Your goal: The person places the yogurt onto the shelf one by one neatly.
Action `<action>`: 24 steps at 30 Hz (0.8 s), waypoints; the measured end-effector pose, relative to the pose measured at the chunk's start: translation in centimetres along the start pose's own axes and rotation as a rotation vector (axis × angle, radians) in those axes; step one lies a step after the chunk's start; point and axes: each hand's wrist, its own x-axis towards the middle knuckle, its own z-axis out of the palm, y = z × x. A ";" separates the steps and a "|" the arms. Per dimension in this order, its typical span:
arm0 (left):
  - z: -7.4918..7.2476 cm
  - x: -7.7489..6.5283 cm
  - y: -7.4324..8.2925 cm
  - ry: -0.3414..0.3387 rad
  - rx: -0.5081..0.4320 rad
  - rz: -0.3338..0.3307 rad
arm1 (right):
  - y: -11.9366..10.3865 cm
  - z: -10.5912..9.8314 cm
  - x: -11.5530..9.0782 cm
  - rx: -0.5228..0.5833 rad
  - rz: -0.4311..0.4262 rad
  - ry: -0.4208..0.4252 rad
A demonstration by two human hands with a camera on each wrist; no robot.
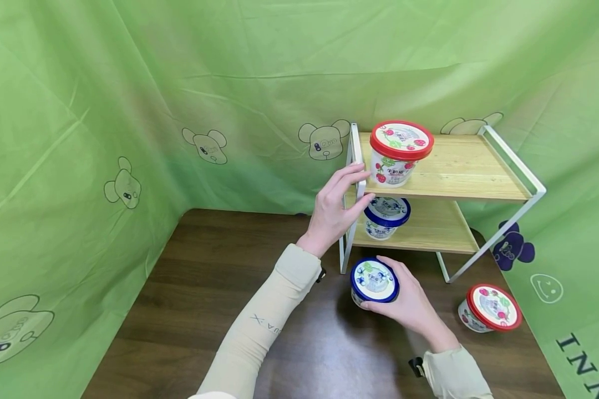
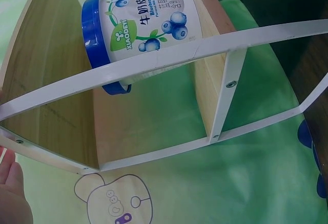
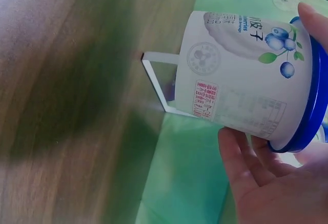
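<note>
My right hand grips a white tub with a blue lid and blueberry pictures, fingers and thumb around its sides near the lid. In the right wrist view, the tub's base hangs clear of the brown table. My left hand holds the front left corner of a two-tier shelf rack, at its white metal frame. A red-lidded strawberry tub stands on the upper board, close to the left fingertips. Below it, another blue-lidded tub stands on the lower board, also large in the left wrist view.
A second red-lidded tub stands on the table, right of my right hand. Green cloth with bear drawings hangs behind and along both sides. The rack's slanted right frame leg comes down near the right-hand cloth.
</note>
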 end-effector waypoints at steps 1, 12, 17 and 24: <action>0.0 0.0 0.0 0.001 0.000 0.001 | 0.1 -0.1 0.0 0.001 0.000 0.003; 0.0 0.0 0.1 -0.005 -0.003 -0.004 | 0.4 -1.2 0.0 0.040 0.088 0.020; 0.1 0.0 0.1 -0.008 -0.006 -0.004 | 0.4 -1.7 0.1 0.040 0.069 0.045; 0.1 0.0 0.0 0.004 -0.007 0.004 | 0.2 -2.3 0.2 0.046 0.069 0.054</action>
